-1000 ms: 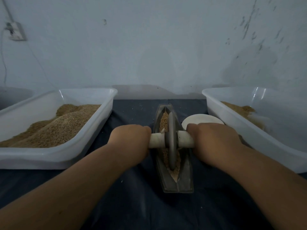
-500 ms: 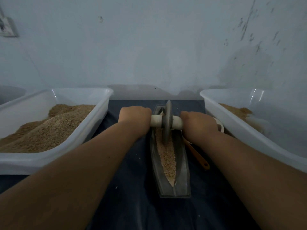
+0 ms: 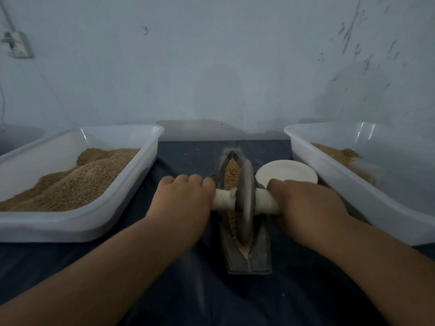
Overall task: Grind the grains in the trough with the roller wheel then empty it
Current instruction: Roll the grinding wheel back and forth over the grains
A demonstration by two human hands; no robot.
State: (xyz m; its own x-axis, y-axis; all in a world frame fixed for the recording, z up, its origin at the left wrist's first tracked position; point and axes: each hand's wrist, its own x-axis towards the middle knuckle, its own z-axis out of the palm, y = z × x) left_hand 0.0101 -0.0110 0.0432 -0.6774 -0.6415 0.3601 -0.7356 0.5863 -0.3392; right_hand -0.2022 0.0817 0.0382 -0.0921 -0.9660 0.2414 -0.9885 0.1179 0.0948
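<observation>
Pale, scuffed wall across the upper half. Below it, dark-covered tabletop down to the bottom edge. At middle left, the white left tub, heaped with tan grain. At middle right, the matching right tub, a thin layer of ground meal at its far side. Between the two, at centre, narrow grey trough running up the frame, grains along its groove. Left hand and right hand clenched round the two ends of the pale handle, fingers curled over it. Grey roller wheel upright in the groove, about mid-trough, between the hands. Small white dish just above the right hand, beside the trough. Socket at upper left.
</observation>
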